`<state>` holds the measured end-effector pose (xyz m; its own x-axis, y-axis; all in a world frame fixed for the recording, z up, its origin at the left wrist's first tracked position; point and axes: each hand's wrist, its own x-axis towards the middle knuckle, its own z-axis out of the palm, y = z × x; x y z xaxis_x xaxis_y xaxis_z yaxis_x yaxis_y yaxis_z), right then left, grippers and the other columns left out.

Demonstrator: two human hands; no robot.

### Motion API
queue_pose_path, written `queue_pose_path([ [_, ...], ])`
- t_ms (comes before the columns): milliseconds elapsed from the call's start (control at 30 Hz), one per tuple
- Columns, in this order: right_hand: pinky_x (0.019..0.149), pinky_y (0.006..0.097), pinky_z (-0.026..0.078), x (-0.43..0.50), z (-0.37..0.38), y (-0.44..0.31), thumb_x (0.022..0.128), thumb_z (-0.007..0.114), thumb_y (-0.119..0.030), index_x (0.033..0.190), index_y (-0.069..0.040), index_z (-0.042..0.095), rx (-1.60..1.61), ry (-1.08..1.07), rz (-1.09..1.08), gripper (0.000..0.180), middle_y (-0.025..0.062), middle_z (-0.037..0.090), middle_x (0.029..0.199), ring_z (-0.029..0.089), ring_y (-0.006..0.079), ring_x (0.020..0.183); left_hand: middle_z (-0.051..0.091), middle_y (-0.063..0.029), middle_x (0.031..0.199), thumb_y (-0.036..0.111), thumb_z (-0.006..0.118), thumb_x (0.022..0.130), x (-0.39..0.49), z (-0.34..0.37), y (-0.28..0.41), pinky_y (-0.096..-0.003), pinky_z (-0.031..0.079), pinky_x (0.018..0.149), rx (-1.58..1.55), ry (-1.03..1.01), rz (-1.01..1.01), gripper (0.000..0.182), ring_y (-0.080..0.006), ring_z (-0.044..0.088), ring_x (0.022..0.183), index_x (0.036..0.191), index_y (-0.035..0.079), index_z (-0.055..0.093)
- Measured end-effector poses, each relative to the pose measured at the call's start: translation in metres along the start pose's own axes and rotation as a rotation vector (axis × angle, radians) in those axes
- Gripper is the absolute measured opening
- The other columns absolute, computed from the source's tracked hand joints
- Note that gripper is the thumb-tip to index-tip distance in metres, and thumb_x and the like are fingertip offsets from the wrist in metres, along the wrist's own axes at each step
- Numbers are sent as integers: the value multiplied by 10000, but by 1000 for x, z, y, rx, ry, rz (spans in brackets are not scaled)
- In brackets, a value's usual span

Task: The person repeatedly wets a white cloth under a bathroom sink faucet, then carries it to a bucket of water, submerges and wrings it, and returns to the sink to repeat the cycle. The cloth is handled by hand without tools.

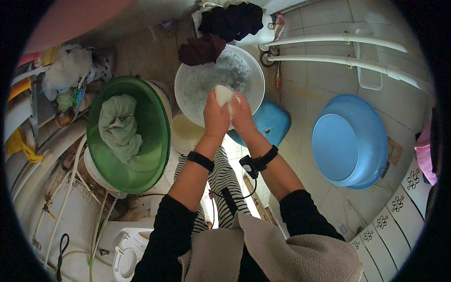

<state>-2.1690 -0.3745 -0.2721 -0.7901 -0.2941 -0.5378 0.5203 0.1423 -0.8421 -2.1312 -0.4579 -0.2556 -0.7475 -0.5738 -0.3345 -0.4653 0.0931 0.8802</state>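
Note:
My left hand (216, 118) and my right hand (242, 114) are side by side, both closed around a bunched white cloth (223, 95). Part of the cloth bulges out beyond my fingers; the rest is hidden in my grip. Below them is a white basin (190, 88) of sudsy, greyish water. A dark maroon cloth (201, 50) lies at the basin's far left rim. Beyond it, a heap of black cloth (230, 21) rests on a white surface.
At left stands a green basin (155, 155) with a twisted pale green towel (119, 123) inside. A blue plastic stool (273, 121) shows beside the white basin, and a container of cloudy liquid (186, 132) below it. An upturned blue basin (366, 141) is at right. White pipes (317, 59) run along the tiles.

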Motion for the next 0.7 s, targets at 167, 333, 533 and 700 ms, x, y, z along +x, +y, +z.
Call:
queue_pose_path([
  [167, 720, 274, 437, 0, 3, -3, 906, 474, -203, 1005, -24, 518, -179, -16, -154, 209, 58, 563, 871, 514, 123, 818, 593, -235, 1016, 75, 570, 776, 10, 3, -10, -401, 453, 811, -102, -14, -208, 342, -391, 573, 957, 1096, -9, 483],
  [333, 775, 332, 440, 23, -10, -1, 825, 579, -167, 1007, -44, 523, -433, -16, -263, 226, 123, 561, 950, 544, 222, 894, 568, -190, 1114, 101, 611, 780, 33, -11, -40, -376, 452, 826, -482, -9, -337, 377, -299, 570, 1014, 1125, 14, 485],
  [533, 978, 410, 364, 66, -28, 34, 737, 617, -121, 1204, -115, 488, -1050, 113, -306, 484, 190, 384, 1323, 399, 365, 1198, 330, -191, 1365, 105, 641, 755, 34, -18, -73, -357, 401, 921, -260, -21, -594, 635, -302, 445, 1170, 1317, 26, 356],
  [700, 1020, 481, 314, 77, -5, 66, 706, 606, -84, 1292, -178, 459, -1499, -115, -243, 611, 189, 221, 1441, 254, 442, 1284, 405, -198, 1322, 101, 630, 751, 17, -7, -87, -353, 389, 946, -326, -21, -539, 679, -286, 477, 1143, 1354, 33, 325],
])
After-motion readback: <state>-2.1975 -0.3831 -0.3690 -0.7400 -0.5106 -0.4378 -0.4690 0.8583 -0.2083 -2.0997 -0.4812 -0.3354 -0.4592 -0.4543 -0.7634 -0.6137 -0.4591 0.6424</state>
